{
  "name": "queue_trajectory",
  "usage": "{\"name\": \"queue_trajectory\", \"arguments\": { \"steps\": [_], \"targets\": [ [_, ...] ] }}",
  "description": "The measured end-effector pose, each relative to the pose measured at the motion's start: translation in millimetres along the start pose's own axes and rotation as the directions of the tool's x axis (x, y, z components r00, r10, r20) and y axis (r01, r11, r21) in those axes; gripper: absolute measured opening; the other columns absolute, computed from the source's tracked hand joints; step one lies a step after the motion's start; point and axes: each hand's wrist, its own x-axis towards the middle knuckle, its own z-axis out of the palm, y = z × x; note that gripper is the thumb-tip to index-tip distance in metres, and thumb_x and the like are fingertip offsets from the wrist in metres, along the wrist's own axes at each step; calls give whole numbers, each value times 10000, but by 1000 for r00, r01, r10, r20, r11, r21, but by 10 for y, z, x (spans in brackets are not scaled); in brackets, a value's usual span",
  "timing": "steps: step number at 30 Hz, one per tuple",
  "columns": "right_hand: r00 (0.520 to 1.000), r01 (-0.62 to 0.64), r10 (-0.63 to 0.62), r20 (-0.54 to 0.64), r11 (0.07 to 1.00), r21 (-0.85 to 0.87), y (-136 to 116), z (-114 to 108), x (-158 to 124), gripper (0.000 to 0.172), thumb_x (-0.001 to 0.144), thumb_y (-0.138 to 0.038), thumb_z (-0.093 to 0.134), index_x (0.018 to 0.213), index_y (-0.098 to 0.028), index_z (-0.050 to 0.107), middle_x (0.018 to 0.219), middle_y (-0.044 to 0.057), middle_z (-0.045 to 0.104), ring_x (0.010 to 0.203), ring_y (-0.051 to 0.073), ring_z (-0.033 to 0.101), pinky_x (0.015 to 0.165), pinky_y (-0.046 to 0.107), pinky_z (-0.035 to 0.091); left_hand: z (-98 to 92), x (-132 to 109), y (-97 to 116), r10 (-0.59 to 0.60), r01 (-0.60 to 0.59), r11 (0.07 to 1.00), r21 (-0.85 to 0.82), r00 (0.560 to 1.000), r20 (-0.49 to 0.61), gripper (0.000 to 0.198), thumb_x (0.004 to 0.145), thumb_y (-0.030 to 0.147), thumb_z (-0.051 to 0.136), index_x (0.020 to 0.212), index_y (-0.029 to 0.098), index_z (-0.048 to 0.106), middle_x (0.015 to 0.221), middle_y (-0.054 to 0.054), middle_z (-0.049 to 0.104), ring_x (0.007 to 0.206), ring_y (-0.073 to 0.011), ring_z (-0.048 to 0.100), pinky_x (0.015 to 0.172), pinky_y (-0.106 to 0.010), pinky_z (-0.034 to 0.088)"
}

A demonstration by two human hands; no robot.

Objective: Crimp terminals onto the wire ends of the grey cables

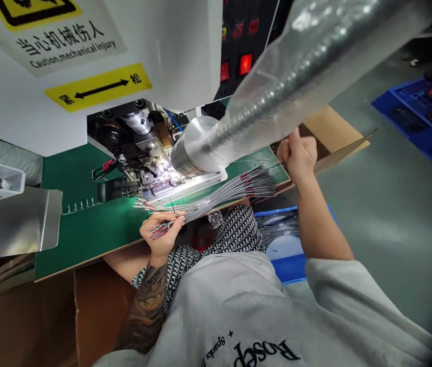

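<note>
A bundle of grey cables (219,195) lies along the green table's front edge, its stripped red, white and dark wire ends pointing left. My left hand (162,232) is closed on some cable ends (159,230), pinching them between thumb and fingers beside the bundle's left end. Off the bundle's right end, my right hand (299,155) is closed in a fist in front of a cardboard box. A thin dark strand runs toward its fingers, but what they hold is hidden. The lit machine head (158,168) stands just behind the bundle.
A clear plastic-wrapped duct (277,97) slants across the upper right. The open cardboard box (334,132) sits beyond the green table (97,232). Below my right arm is a blue bin (288,267) with more grey cables. A metal plate (17,224) juts in from the left.
</note>
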Motion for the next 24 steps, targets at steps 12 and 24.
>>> {"name": "queue_trajectory", "arguments": {
  "steps": [12,24],
  "targets": [
    [519,-811,539,664,556,183,602,898,-2054,429,785,-531,639,1006,-164,617,584,-52,449,466,100,365,448,245,250,43,54,-6,-20,20,1000,-6,999,-48,290,797,284,858,749,143,608,692,-6,682,697,-191,764,737,-338,675],
    [699,-635,518,493,766,96,734,1697,-1679,139,663,-172,675,646,-208,542,543,8,530,599,183,507,597,309,443,33,38,6,-139,139,990,-39,990,-2,334,810,349,872,789,123,628,806,-59,719,756,-203,779,537,-215,581]
  ]
}}
